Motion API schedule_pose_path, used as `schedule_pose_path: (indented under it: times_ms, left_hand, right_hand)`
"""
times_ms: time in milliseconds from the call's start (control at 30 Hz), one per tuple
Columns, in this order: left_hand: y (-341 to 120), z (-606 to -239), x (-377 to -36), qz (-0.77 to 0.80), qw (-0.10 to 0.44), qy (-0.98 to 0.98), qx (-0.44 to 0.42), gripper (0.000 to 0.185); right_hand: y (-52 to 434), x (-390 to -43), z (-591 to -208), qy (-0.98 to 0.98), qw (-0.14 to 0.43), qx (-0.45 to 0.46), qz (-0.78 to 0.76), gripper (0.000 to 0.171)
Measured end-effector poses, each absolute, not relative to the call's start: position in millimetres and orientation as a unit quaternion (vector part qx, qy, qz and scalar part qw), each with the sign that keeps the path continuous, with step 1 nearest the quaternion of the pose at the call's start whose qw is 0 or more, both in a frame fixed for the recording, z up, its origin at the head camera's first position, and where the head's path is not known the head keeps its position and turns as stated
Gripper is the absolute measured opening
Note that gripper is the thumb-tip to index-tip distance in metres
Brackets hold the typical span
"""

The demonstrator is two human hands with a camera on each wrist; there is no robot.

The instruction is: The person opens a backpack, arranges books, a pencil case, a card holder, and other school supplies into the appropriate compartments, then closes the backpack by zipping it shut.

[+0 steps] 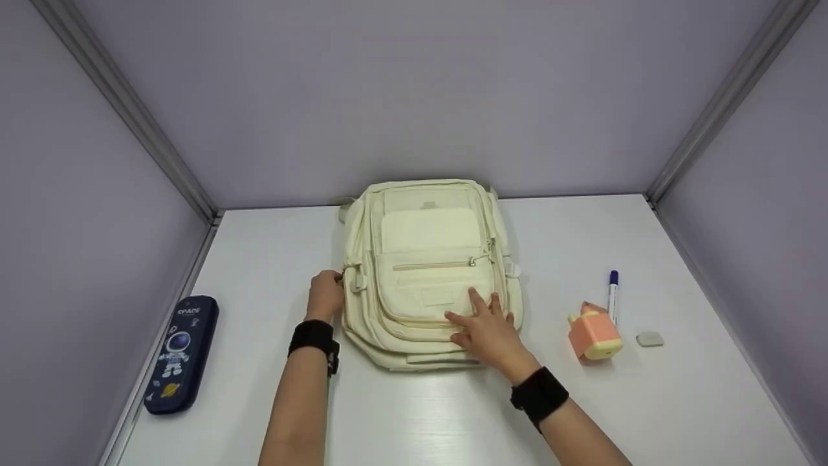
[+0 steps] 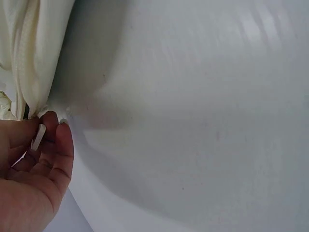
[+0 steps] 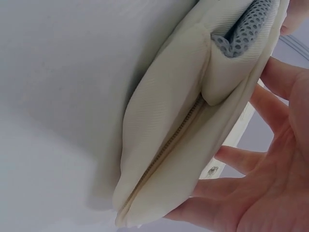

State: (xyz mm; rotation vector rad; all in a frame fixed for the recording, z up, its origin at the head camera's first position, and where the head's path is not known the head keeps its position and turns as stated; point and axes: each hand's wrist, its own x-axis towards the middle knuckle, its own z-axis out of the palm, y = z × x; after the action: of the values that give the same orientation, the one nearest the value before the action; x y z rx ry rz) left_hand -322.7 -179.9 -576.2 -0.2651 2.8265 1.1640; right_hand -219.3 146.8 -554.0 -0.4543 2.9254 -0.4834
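A cream backpack (image 1: 430, 233) lies on its back on the white table, its front pockets facing up. At its left side my left hand (image 1: 325, 296) holds the bag's edge; in the left wrist view curled fingers (image 2: 60, 145) pinch a small pale pull tab (image 2: 38, 137) beside the fabric seam. My right hand (image 1: 488, 333) rests on the lower right of the front pocket, fingers spread. The right wrist view shows that hand (image 3: 263, 179) against the bag's edge, near a zipper (image 3: 166, 147) and a grey mesh pocket (image 3: 248, 29).
A dark blue pencil case (image 1: 181, 355) with an astronaut print lies at the left. To the right are an orange and yellow box-shaped object (image 1: 594, 335), a marker with a blue cap (image 1: 613, 294) and a small grey-white eraser (image 1: 650, 339). Grey panels (image 1: 427, 97) enclose the table.
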Motion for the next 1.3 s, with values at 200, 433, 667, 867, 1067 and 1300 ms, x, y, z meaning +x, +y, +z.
schedule_pose_path:
  times_ms: [200,433,667,867,1067,1300]
  left_hand:
    - [-177.4,-572.3,-316.0,0.367,0.034,0.926,-0.075,0.026]
    - [-178.3,-574.5,-309.6,0.365,0.034,0.928,-0.067,0.024]
    - [-174.8,-570.3,-294.7,0.342,0.045,0.938,-0.038,0.023]
    - [-172.7,-564.5,-286.0,0.298,0.048,0.953,-0.017,0.02]
    - [-173.0,-565.1,-281.8,0.301,0.045,0.953,-0.009,0.021]
    - [-176.4,-563.9,-272.2,0.326,0.051,0.944,-0.005,0.023]
  right_hand:
    - [149.1,-219.2,-557.0,0.969,0.081,-0.146,-0.182,0.045]
    - [152.4,-219.1,-556.1,0.966,0.089,-0.148,-0.195,0.046]
    - [156.3,-219.4,-554.2,0.967,0.098,-0.144,-0.186,0.046]
    - [158.9,-219.4,-552.0,0.964,0.106,-0.142,-0.199,0.045]
    - [158.1,-218.2,-552.0,0.966,0.099,-0.144,-0.191,0.043]
    - [156.4,-218.5,-553.6,0.971,0.085,-0.144,-0.169,0.043]
